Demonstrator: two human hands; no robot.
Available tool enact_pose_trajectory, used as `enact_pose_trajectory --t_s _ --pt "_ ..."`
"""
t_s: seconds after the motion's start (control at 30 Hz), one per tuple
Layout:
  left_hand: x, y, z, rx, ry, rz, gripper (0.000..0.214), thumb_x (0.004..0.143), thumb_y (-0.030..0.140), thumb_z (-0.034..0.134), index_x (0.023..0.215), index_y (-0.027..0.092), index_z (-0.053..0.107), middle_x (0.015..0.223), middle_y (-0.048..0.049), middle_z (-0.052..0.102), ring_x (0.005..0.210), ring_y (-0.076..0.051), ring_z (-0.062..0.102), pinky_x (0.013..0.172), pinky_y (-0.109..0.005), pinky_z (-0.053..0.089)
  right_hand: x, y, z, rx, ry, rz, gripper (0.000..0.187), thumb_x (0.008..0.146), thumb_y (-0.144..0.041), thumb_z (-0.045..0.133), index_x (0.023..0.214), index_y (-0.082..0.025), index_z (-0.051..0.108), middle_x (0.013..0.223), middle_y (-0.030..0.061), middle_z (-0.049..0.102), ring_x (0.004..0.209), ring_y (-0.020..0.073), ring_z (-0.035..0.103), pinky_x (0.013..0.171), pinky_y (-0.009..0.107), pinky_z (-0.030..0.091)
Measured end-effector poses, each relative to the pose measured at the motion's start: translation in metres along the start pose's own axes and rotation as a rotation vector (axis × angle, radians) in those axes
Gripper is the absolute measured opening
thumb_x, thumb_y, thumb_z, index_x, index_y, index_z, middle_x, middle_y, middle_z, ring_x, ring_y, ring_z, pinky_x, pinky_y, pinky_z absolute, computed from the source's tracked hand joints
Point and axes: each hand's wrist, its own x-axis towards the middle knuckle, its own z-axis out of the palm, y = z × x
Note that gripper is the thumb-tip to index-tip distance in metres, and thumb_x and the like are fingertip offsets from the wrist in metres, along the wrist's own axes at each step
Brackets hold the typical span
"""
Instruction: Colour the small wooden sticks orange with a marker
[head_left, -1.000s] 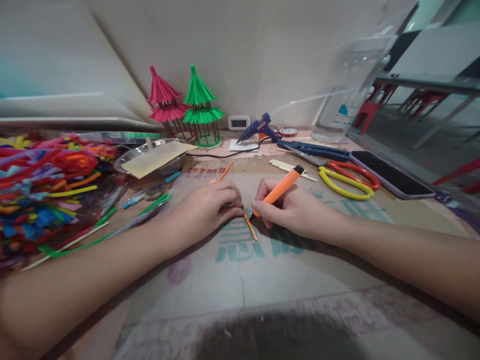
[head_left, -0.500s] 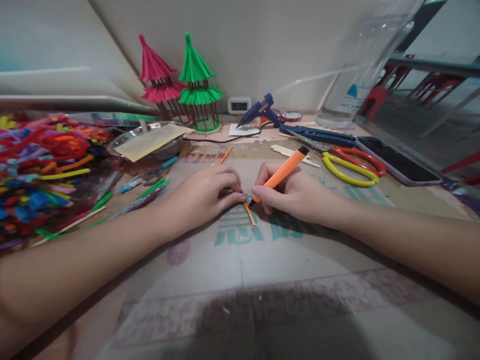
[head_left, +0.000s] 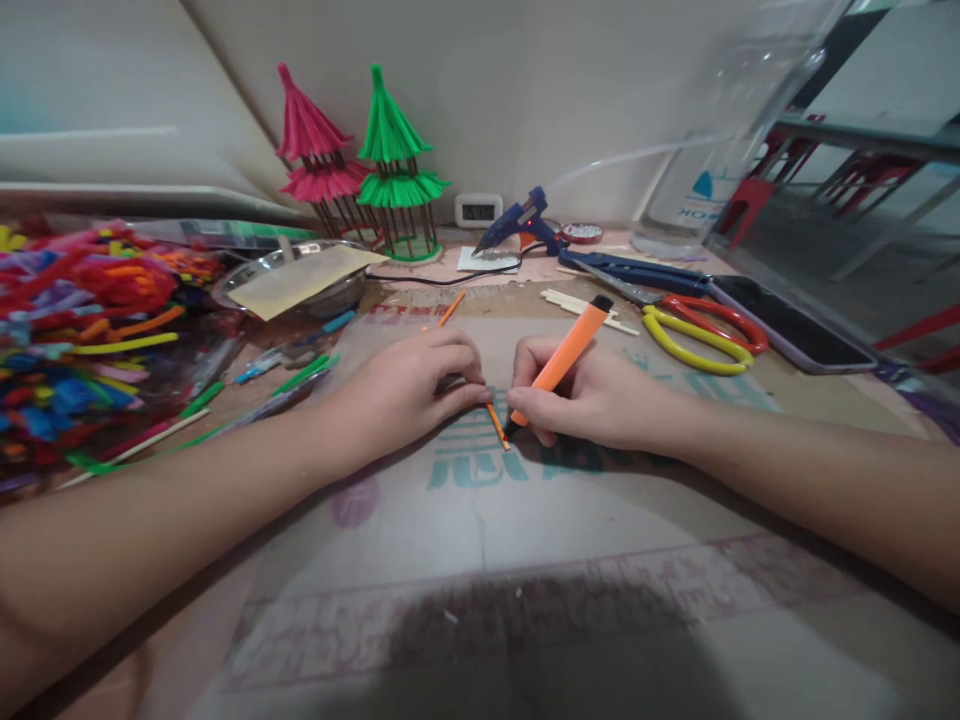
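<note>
My left hand [head_left: 420, 385] is closed on a thin orange-coloured stick [head_left: 496, 424], pinching it between thumb and fingers. The near end of the stick pokes out toward me and looks pale at its tip. In my right hand [head_left: 585, 390] is an orange marker [head_left: 564, 360] with black ends, held like a pen and tilted. Its dark tip meets the stick close to the near end. Beyond my left hand lies another orange stick piece [head_left: 451, 309]; whether it is the same stick is hidden.
Pipe cleaners [head_left: 97, 340] pile up at left beside a metal bowl [head_left: 337, 290]. Green [head_left: 397, 150] and pink [head_left: 311, 140] small towers stand behind. A glue gun [head_left: 517, 225], pale sticks [head_left: 585, 308], scissors [head_left: 697, 340] and a phone [head_left: 795, 325] lie at the back right.
My right hand has moved the marker slightly toward me, its tip going from beside my left thumb to near the stick's near end. My left hand has stayed put.
</note>
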Motion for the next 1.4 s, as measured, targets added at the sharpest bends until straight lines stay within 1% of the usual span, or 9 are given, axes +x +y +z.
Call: enact_pose_trajectory --t_s 0.1,0.3,0.5,0.7,0.9,1.07,1.13,1.3,1.4 --pt "0.000 0.000 0.000 -0.008 0.003 0.002 0.024 0.099 0.038 0.057 0.089 0.018 0.064 0.096 -0.0044 0.069 0.085 -0.018 0.064 0.075 -0.029 0.047 -0.001 0.000 0.000 0.025 -0.032 0.018 0.020 0.085 -0.026 0.067 0.076 -0.022 0.050 0.054 -0.0067 0.058 0.049 0.0100 0.056 0.044 0.020 0.039" --pt "0.000 0.000 0.001 0.015 0.015 0.010 0.023 0.098 0.037 0.061 0.086 0.018 0.064 0.094 -0.0039 0.068 0.083 -0.018 0.063 0.073 -0.028 0.046 0.000 0.003 0.000 -0.035 0.043 -0.046 0.018 0.086 -0.025 0.066 0.076 -0.021 0.052 0.056 -0.0060 0.060 0.051 0.0091 0.054 0.048 0.021 0.040" --pt "0.000 0.001 0.000 -0.023 0.007 0.010 0.021 0.099 0.034 0.058 0.086 0.018 0.064 0.096 -0.0044 0.068 0.087 -0.018 0.063 0.077 -0.030 0.047 -0.003 0.001 0.000 0.023 -0.043 -0.010 0.019 0.087 -0.023 0.064 0.076 -0.022 0.050 0.056 -0.0056 0.061 0.051 0.0101 0.059 0.046 0.020 0.040" --pt "0.000 0.001 -0.001 -0.010 -0.005 -0.001 0.021 0.098 0.033 0.058 0.086 0.018 0.064 0.095 -0.0046 0.068 0.085 -0.018 0.064 0.075 -0.029 0.047 -0.002 0.002 0.001 0.020 -0.008 -0.028 0.017 0.086 -0.023 0.066 0.077 -0.021 0.051 0.058 -0.0050 0.063 0.055 0.0107 0.061 0.050 0.020 0.043" --pt "0.000 0.002 -0.001 -0.018 0.004 0.006 0.022 0.099 0.034 0.057 0.086 0.018 0.065 0.096 -0.0045 0.068 0.086 -0.018 0.064 0.076 -0.029 0.047 -0.003 0.002 0.001 0.021 -0.039 -0.006 0.018 0.087 -0.024 0.063 0.075 -0.022 0.049 0.055 -0.0058 0.060 0.052 0.0108 0.060 0.047 0.020 0.041" --pt "0.000 0.003 -0.001 0.004 -0.001 -0.006 0.022 0.098 0.033 0.058 0.083 0.017 0.063 0.094 -0.0045 0.067 0.085 -0.018 0.063 0.075 -0.029 0.046 0.001 0.006 0.001 -0.057 0.056 -0.067 0.018 0.088 -0.028 0.064 0.076 -0.022 0.051 0.057 -0.0056 0.059 0.052 0.0096 0.053 0.049 0.022 0.040" --pt "0.000 0.003 -0.001 0.009 0.000 -0.010 0.022 0.098 0.032 0.059 0.082 0.017 0.062 0.094 -0.0044 0.067 0.085 -0.018 0.063 0.074 -0.029 0.046 0.003 0.009 0.001 -0.060 0.081 -0.076 0.019 0.090 -0.030 0.064 0.078 -0.022 0.052 0.058 -0.0054 0.060 0.052 0.0097 0.053 0.050 0.022 0.039" --pt "-0.001 0.003 -0.001 0.000 -0.006 -0.016 0.022 0.098 0.032 0.059 0.082 0.017 0.062 0.094 -0.0044 0.067 0.085 -0.018 0.063 0.075 -0.029 0.046 0.003 0.010 0.001 -0.031 0.092 -0.069 0.018 0.089 -0.030 0.064 0.079 -0.022 0.052 0.059 -0.0053 0.061 0.051 0.0102 0.054 0.049 0.023 0.039" --pt "-0.001 0.002 -0.001 0.000 -0.003 0.000 0.022 0.098 0.032 0.059 0.083 0.017 0.063 0.094 -0.0048 0.067 0.085 -0.018 0.063 0.075 -0.029 0.046 0.002 0.007 0.002 -0.006 0.044 -0.061 0.019 0.088 -0.028 0.065 0.077 -0.022 0.051 0.057 -0.0054 0.060 0.051 0.0104 0.055 0.049 0.023 0.039"
